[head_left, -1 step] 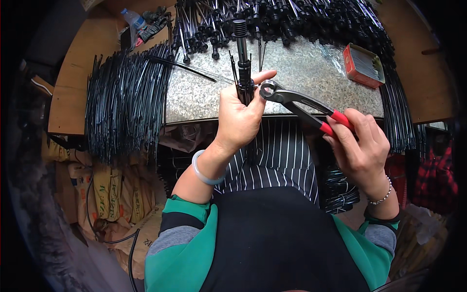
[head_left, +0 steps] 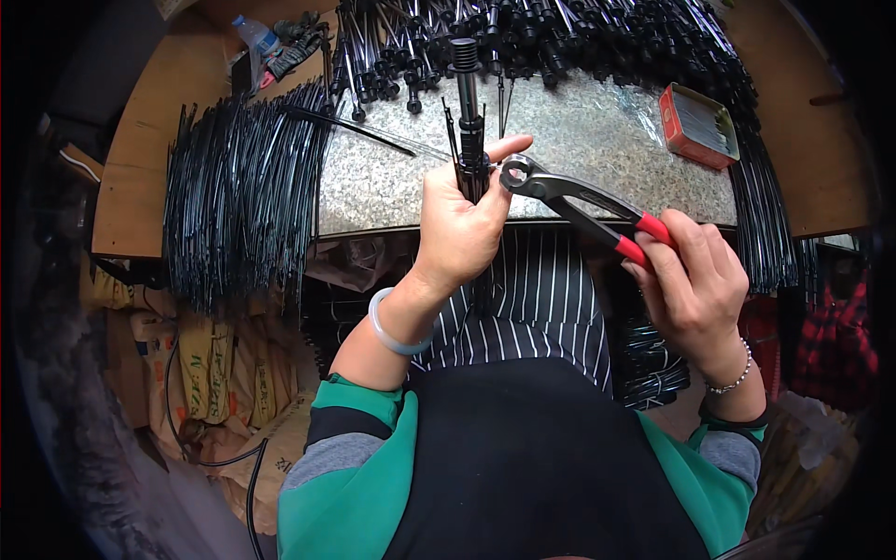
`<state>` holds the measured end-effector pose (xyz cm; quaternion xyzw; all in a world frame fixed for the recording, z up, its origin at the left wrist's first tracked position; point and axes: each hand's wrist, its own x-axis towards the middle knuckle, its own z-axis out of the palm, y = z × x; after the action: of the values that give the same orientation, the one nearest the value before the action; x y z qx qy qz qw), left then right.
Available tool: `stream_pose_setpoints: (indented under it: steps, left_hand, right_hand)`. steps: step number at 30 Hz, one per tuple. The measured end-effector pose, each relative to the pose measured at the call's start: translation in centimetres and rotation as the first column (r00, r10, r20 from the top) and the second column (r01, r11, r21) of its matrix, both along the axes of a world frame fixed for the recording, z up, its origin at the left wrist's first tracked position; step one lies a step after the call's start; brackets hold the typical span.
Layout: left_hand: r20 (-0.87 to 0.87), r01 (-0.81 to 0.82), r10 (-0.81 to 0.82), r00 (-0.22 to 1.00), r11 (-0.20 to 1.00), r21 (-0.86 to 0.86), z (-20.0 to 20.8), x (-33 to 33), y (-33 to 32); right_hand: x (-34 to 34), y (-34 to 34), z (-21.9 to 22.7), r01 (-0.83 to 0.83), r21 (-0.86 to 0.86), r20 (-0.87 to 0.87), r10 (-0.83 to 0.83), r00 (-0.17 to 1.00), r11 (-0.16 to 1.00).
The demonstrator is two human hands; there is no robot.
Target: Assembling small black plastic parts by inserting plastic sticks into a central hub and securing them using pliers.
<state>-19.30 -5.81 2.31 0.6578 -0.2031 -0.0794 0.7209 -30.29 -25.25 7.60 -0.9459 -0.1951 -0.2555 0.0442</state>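
Note:
My left hand is wrapped round the lower part of a black umbrella frame, which stands upright with a ridged black end on top. Its ribs are bunched in my palm, and the index finger and thumb stick out to the right. In my right hand are end-cutting pincers with red-tipped handles, held by the fingers and thumb. The round jaws rest close to my left thumb, beside the frame's hub. A tiny bright bit shows between jaws and hub, too small to make out.
Black ribs hang over the table's left edge, with more at the right. Umbrella shafts are heaped along the back of the speckled metal tabletop. A red box of thin pins, a plastic bottle and paper sacks are around.
The umbrella frame and the pincers' jaws have shifted very slightly to the right. Both hands keep their hold.

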Motion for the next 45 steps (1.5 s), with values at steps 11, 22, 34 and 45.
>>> stream_pose_setpoints:
  steps: [11,22,34,45]
  left_hand:
    - [-0.013,0.126,-0.129,0.992,0.983,-0.133,0.1,-0.9,0.3]
    - [-0.084,0.056,-0.06,0.995,0.997,-0.049,0.7,-1.8,-0.6]
    - [0.094,0.003,-0.001,0.996,1.0,-0.016,0.2,-2.1,-1.5]
    - [0.035,-0.032,0.032,0.999,0.999,0.002,0.8,-1.4,-0.2]
  right_hand:
    - [-0.8,-0.5,-1.1,0.603,0.691,-0.629,0.742,0.23,0.399]
    - [0.6,-0.4,-4.2,0.065,0.832,-0.294,0.339,0.894,0.551]
    - [3.5,4.8,-2.8,-0.053,0.937,-0.028,0.224,0.974,0.344]
    - [2.2,1.0,-2.7,0.022,0.7,-0.094,0.062,0.994,0.714]
